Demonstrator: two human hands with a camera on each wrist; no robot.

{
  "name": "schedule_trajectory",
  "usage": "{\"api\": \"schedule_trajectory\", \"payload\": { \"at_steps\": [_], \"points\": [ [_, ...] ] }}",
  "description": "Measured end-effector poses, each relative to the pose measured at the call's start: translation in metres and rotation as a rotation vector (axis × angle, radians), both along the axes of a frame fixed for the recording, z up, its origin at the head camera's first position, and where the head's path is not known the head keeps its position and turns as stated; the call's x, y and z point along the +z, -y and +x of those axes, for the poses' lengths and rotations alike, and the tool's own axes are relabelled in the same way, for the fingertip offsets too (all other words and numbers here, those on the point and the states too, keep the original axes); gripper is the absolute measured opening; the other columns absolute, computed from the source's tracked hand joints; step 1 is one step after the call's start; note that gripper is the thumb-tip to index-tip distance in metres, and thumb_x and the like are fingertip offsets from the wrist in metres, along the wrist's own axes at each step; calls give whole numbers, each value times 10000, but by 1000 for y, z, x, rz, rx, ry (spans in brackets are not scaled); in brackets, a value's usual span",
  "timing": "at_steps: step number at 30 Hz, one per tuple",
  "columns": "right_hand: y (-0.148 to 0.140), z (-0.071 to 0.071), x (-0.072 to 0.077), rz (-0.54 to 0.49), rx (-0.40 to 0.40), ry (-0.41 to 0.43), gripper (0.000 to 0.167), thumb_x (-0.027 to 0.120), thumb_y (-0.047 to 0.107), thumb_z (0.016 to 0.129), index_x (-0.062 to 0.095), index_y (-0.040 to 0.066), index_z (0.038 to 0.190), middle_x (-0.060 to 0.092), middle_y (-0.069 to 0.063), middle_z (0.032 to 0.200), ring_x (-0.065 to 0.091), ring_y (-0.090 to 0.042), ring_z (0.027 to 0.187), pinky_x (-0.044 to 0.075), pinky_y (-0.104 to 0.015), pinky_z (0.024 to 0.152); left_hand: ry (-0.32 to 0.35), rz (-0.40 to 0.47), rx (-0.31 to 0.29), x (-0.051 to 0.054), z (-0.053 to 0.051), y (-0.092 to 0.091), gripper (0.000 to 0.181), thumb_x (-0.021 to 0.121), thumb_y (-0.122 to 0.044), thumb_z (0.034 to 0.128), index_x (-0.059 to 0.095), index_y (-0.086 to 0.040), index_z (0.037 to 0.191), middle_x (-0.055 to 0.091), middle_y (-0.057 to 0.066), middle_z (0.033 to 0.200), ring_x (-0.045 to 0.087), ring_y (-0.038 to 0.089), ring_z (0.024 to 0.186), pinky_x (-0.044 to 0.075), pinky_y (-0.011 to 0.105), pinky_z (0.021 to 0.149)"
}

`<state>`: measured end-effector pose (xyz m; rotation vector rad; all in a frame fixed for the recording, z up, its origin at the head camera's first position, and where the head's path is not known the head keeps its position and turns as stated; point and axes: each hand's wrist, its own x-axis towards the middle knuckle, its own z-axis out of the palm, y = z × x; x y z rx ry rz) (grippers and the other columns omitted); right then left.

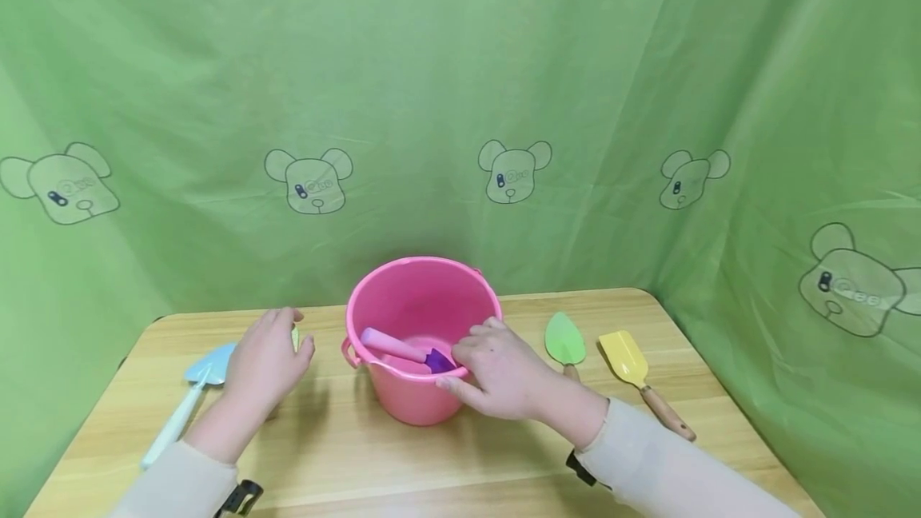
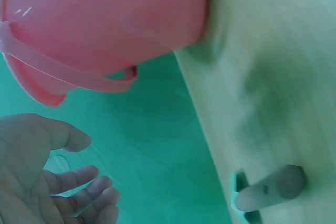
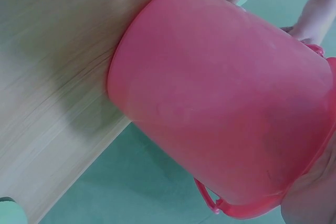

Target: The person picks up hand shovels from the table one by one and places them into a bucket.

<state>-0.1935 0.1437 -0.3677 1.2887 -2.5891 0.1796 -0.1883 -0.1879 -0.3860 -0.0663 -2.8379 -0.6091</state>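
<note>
A pink bucket (image 1: 410,400) stands upright on the table, holding a toy shovel with a lilac handle (image 1: 392,344) and purple blade. My right hand (image 1: 500,370) grips the bucket's near right rim, thumb outside and fingers over the edge. Left of the bucket, my left hand (image 1: 262,362) hovers empty, its fingers loosely bent and apart from the thumb. Under it, mostly hidden in the head view, lies a tool whose wooden handle (image 2: 270,188) and green edge show in the left wrist view. A light blue trowel (image 1: 209,370) lies just left of that hand.
Right of the bucket lie a trowel with a green blade (image 1: 564,338) and a yellow shovel (image 1: 626,358) with a wooden handle. Green curtains (image 1: 417,102) printed with bear heads close off the back and sides of the wooden table (image 1: 374,474).
</note>
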Motion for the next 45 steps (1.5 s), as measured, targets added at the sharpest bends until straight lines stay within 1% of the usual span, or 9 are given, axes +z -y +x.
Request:
{"api": "schedule_trajectory", "payload": {
  "at_steps": [3, 9, 17, 22, 27, 32, 36, 40, 45],
  "points": [
    [0, 0, 0, 6, 1, -2, 437, 421, 574, 1007, 455, 254, 711, 405, 147, 659, 386, -87, 689, 354, -304, 767, 46, -8, 20, -7, 0, 7, 478, 609, -234, 934, 553, 90, 1281, 594, 300, 1198, 587, 467, 1062, 494, 583, 857],
    [0, -1, 0, 14, -9, -1, 440, 417, 584, 1004, 457, 254, 715, 409, 147, 660, 391, -84, 694, 354, -303, 769, 173, -34, 45, -18, 0, 21, 547, 609, -279, 939, 512, 118, 1303, 565, 337, 1199, 572, 515, 1054, 504, 591, 805],
    [0, -1, -1, 16, -9, -4, 440, 415, 583, 1004, 450, 255, 714, 405, 143, 658, 386, -87, 689, 352, -301, 767, 280, -45, 60, -28, 0, 30, 603, 579, -306, 946, 468, 167, 1304, 536, 377, 1191, 563, 546, 1040, 512, 589, 775],
    [0, -1, -1, 16, -11, 0, 434, 414, 576, 1007, 455, 253, 719, 412, 142, 665, 389, -89, 694, 353, -303, 768, 325, -73, 60, -35, 0, 33, 622, 596, -328, 942, 471, 200, 1245, 549, 386, 1125, 568, 552, 1011, 508, 604, 782],
    [0, 0, 0, 14, -11, 0, 432, 411, 572, 1008, 457, 254, 719, 415, 144, 669, 389, -89, 696, 355, -304, 768, 368, -98, 54, -42, -1, 34, 568, 608, -329, 945, 504, 196, 1134, 575, 349, 1027, 602, 493, 927, 523, 582, 725],
    [0, 0, 0, 12, -3, -6, 430, 420, 564, 1008, 451, 249, 718, 407, 141, 665, 384, -90, 690, 355, -302, 770, 402, -95, 70, -47, -1, 35, 572, 628, -337, 936, 505, 187, 1130, 578, 339, 1025, 601, 487, 938, 527, 588, 710],
    [0, 1, 0, 14, -5, -6, 431, 421, 564, 1008, 451, 246, 717, 405, 139, 663, 382, -91, 686, 352, -301, 766, 401, -86, 77, -50, -2, 36, 576, 640, -331, 927, 492, 187, 1131, 582, 339, 1024, 604, 487, 943, 528, 588, 712],
    [0, 0, 1, 16, -9, -3, 431, 418, 567, 1008, 455, 249, 720, 407, 141, 665, 383, -91, 690, 351, -302, 766, 415, -73, 80, -52, -2, 36, 570, 640, -315, 927, 477, 187, 1144, 601, 297, 979, 625, 423, 877, 535, 554, 673],
    [0, 0, 0, 17, -10, 4, 432, 418, 568, 1007, 454, 249, 718, 406, 139, 659, 383, -93, 686, 351, -303, 764, 465, -56, 103, -55, -2, 37, 542, 635, -315, 929, 465, 159, 1130, 605, 230, 917, 610, 326, 777, 524, 497, 604]
  ]
}}
